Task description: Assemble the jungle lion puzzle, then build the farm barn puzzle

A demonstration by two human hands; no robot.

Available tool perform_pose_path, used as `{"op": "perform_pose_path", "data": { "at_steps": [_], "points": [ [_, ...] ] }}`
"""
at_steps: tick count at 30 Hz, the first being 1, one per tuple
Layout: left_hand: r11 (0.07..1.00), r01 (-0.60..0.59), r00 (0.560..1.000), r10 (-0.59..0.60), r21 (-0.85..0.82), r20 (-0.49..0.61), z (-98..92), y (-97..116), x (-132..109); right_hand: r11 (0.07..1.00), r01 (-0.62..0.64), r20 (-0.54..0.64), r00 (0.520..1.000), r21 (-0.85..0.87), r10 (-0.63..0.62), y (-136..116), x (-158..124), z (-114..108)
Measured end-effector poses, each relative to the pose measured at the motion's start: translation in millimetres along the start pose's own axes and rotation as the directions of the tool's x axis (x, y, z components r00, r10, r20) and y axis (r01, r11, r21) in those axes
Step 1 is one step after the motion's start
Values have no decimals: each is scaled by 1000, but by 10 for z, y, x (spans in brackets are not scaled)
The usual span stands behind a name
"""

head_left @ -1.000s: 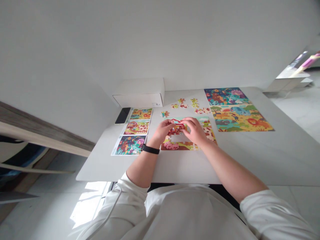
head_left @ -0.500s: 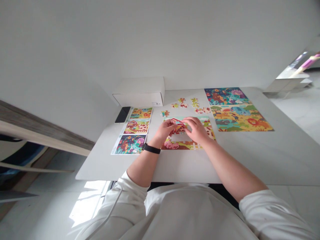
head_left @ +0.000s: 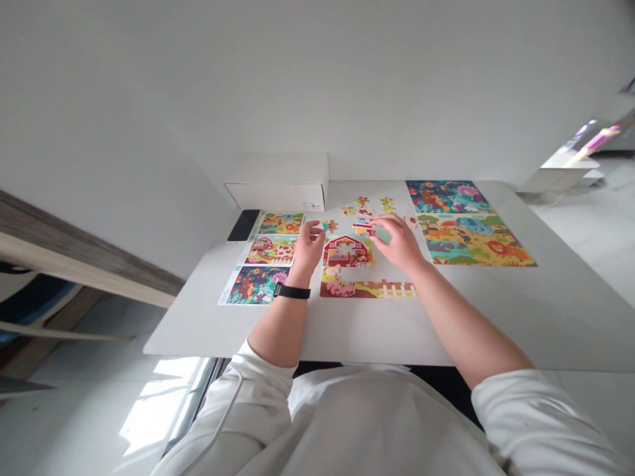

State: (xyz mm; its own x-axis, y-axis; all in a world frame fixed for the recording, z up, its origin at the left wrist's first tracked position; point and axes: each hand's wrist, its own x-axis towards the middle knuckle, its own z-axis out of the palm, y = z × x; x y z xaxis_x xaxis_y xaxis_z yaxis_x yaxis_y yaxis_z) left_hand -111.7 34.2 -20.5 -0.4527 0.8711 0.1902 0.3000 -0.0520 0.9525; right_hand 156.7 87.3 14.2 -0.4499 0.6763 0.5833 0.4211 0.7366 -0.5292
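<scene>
My right hand (head_left: 397, 243) pinches a jigsaw puzzle piece (head_left: 363, 228) with a red and white stripe, held above the upper part of the farm puzzle. The partly assembled farm puzzle (head_left: 347, 291) lies on the table between my hands. A red barn (head_left: 341, 244) with a gap in its roof shows in it, along with a pink pig and a white fence. My left hand (head_left: 309, 246), with a black band on the wrist, hovers at the puzzle's left edge. Its fingers are loosely curled and apart, holding nothing. Beside its fingertips lies a loose orange and teal piece (head_left: 330, 226).
Several loose pieces (head_left: 387, 205) lie beyond the puzzle. Left stand a white box (head_left: 278, 196), a black phone (head_left: 243, 225) and reference picture cards (head_left: 269, 251). On the right lie a dark night-scene puzzle (head_left: 446, 196) and a yellow safari puzzle (head_left: 471, 241).
My hands have moved apart. The left has drawn back leftward from the barn, and the right has shifted slightly right and away with the striped piece, uncovering the barn.
</scene>
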Motion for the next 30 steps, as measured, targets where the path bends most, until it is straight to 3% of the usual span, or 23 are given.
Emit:
{"op": "perform_pose_path", "data": {
  "at_steps": [4,9,13,17,23,30],
  "points": [
    [953,-157,988,152,259,39,-59,-64,5,1000,28,6,1000,-5,-28,31,178,90],
    [858,-284,959,250,427,135,-47,-118,-30,1000,-28,86,996,-13,29,151,104,442],
    [814,-325,945,255,482,206,-31,-139,-46,998,-53,199,978,-31,58,229,-43,622],
    [771,-356,929,231,527,289,-24,-142,-59,995,-52,265,962,-80,72,246,-95,663],
    [735,-374,918,205,565,340,-3,-179,-66,982,-30,303,949,-187,87,221,-114,719],
    [749,-392,900,193,534,390,19,-221,-78,980,-14,299,951,-197,74,228,-131,767]
  ]
}}
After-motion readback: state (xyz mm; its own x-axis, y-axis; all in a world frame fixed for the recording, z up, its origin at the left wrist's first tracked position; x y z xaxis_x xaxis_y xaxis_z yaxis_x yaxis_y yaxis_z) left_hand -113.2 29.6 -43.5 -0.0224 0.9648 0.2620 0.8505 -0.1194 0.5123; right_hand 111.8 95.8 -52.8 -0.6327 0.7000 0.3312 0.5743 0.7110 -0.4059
